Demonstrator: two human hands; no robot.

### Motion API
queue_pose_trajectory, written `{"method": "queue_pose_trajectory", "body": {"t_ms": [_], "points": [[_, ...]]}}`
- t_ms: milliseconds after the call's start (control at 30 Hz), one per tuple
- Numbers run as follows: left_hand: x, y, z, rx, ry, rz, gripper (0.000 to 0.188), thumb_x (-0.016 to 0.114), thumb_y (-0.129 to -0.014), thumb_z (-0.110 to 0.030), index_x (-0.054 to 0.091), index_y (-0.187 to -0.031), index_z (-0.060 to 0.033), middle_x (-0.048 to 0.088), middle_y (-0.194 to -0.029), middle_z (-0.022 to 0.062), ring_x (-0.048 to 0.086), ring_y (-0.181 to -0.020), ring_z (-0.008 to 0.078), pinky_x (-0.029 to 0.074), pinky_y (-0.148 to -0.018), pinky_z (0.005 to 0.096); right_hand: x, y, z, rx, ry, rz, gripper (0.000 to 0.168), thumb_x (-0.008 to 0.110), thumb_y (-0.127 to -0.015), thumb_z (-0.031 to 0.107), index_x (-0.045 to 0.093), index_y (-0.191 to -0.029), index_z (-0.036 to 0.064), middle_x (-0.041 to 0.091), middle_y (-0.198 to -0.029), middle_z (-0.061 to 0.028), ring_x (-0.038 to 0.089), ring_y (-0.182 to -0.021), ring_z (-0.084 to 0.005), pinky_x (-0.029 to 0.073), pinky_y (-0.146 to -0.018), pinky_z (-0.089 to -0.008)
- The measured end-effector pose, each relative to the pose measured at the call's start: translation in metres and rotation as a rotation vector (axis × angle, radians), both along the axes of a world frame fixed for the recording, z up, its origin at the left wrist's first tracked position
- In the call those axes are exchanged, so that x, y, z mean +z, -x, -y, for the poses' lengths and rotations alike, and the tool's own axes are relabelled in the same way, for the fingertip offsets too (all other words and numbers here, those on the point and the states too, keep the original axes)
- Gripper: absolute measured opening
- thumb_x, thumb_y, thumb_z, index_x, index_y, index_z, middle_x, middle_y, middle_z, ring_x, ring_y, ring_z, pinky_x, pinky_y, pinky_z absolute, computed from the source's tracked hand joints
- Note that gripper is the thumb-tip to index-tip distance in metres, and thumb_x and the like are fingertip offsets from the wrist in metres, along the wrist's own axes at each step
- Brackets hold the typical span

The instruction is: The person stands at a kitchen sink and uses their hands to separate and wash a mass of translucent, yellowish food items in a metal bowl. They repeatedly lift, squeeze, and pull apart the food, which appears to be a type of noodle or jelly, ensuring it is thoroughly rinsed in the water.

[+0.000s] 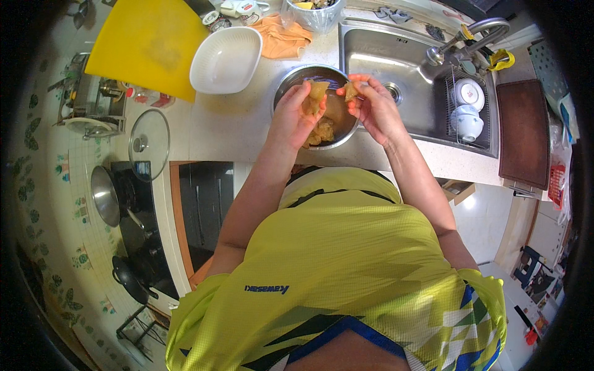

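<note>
My left hand (293,113) grips a limp, translucent yellowish piece of food (318,90), which looks like soaked fungus. Between the fingertips of my right hand (377,104) is a smaller torn piece (351,92) of the same food. Both hands are over a round steel bowl (343,140) of brownish water on the counter. More of this food, a ruffled clump (325,132), lies in the bowl near its front edge, partly hidden by my left hand. A gap separates the two held pieces.
A white plastic basin (226,60), an orange cloth (283,38) and a lined waste bin (314,16) stand behind the bowl. Right of it is a steel sink (371,39) with a faucet (436,54) and a dish rack. Leftward are a yellow board (148,41) and a glass lid (149,144).
</note>
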State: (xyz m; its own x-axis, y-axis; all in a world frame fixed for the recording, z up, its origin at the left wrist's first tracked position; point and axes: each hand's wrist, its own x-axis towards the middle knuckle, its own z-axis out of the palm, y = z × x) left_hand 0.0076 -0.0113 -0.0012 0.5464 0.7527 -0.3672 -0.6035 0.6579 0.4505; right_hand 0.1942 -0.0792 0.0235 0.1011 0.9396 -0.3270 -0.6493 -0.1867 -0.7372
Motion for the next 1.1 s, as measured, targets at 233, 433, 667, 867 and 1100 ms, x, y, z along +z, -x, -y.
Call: {"method": "queue_pose_trajectory", "body": {"t_ms": [233, 433, 667, 867, 1100], "points": [[0.004, -0.01, 0.011, -0.046, -0.141, -0.16, 0.02, 0.053, -0.094, 0.001, 0.058, -0.113, 0.0027, 0.061, -0.115, 0.014, 0.06, -0.106, 0.0243, 0.05, -0.092, 0.0379, -0.004, 0.019, -0.006, 0.1, 0.002, 0.441, 0.017, 0.063, -0.096, 0.017, 0.061, -0.111, 0.009, 0.062, -0.089, -0.001, 0.056, -0.068, -0.0058, 0.049, -0.06, -0.0197], [0.004, -0.004, 0.007, -0.167, -0.28, -0.189, 0.033, 0.05, -0.09, 0.009, 0.053, -0.123, 0.0073, 0.059, -0.12, 0.0184, 0.059, -0.113, 0.0276, 0.049, -0.1, 0.0419, -0.02, 0.007, -0.009, 0.13, 0.045, 0.252, 0.013, 0.062, -0.097, 0.016, 0.061, -0.103, 0.006, 0.063, -0.086, -0.0002, 0.057, -0.069, -0.0058, 0.048, -0.062, -0.0197], [0.012, 0.0, 0.008, -0.148, -0.381, -0.455, 0.032, 0.056, -0.093, 0.003, 0.053, -0.125, 0.0058, 0.061, -0.117, 0.0192, 0.064, -0.108, 0.0284, 0.053, -0.095, 0.0381, -0.019, 0.009, -0.008, -0.015, 0.11, 0.169, 0.016, 0.063, -0.097, 0.021, 0.059, -0.095, 0.006, 0.063, -0.085, 0.0003, 0.057, -0.067, -0.0065, 0.049, -0.061, -0.0218], [-0.001, 0.01, -0.003, -0.065, -0.39, -0.56, 0.024, 0.062, -0.089, 0.003, 0.062, -0.113, 0.0059, 0.064, -0.103, 0.0129, 0.064, -0.081, 0.0188, 0.055, -0.075, 0.0279, -0.058, 0.001, -0.01, 0.033, -0.149, 1.208, 0.016, 0.064, -0.092, 0.014, 0.062, -0.103, 0.004, 0.065, -0.09, -0.0161, 0.066, -0.081, -0.033, 0.054, -0.072, -0.0386], [0.005, 0.013, -0.001, -0.036, -0.316, -0.401, 0.027, 0.06, -0.092, 0.0, 0.061, -0.118, 0.005, 0.061, -0.105, 0.0072, 0.058, -0.088, 0.015, 0.049, -0.082, 0.0265, -0.081, 0.02, -0.014, 0.317, -0.285, 1.49, 0.025, 0.062, -0.084, 0.005, 0.064, -0.109, 0.003, 0.062, -0.101, -0.0215, 0.061, -0.094, -0.0407, 0.051, -0.081, -0.0454]]}}
